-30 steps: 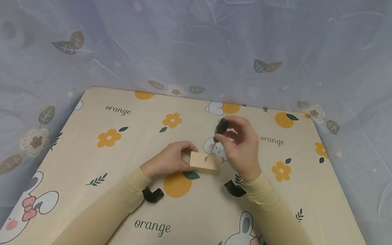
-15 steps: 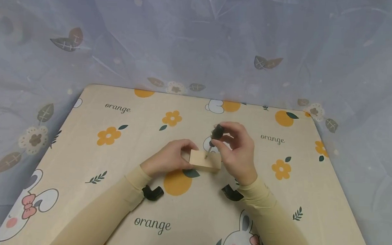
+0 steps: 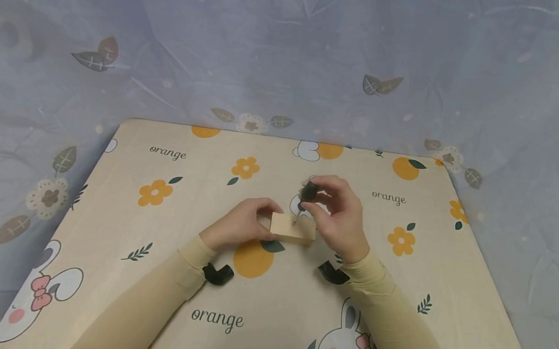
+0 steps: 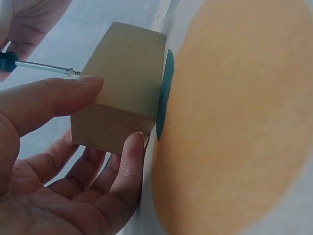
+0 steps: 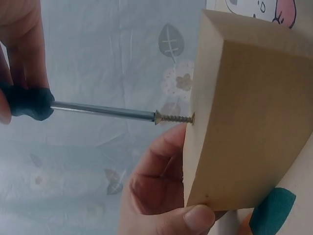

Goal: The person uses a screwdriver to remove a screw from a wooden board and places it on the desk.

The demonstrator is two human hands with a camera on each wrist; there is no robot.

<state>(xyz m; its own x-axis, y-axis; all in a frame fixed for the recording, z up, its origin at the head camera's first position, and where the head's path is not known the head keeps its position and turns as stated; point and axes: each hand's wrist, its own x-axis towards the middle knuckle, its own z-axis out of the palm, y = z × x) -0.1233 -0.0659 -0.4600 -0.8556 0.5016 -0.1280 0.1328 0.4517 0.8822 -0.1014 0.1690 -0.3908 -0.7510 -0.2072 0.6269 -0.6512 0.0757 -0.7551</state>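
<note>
A pale wooden block (image 3: 292,228) rests on the patterned mat, its left end gripped by my left hand (image 3: 243,224), thumb on the near side in the left wrist view. My right hand (image 3: 342,218) holds a screwdriver by its dark handle (image 3: 309,192) above the block. In the right wrist view the metal shaft (image 5: 105,110) meets the head of a screw (image 5: 173,118), whose tip is in the block's top face (image 5: 200,98). Much of the screw's thread shows outside the wood.
The mat (image 3: 192,161) with printed oranges, flowers and rabbits covers the table. A pale blue-grey curtain (image 3: 265,51) hangs behind and at both sides. Dark wrist pieces (image 3: 218,274) sit at both cuffs.
My right hand has moved down and slightly left, bringing the screwdriver from behind the screw onto its head. My left hand has kept its grip on the block.
</note>
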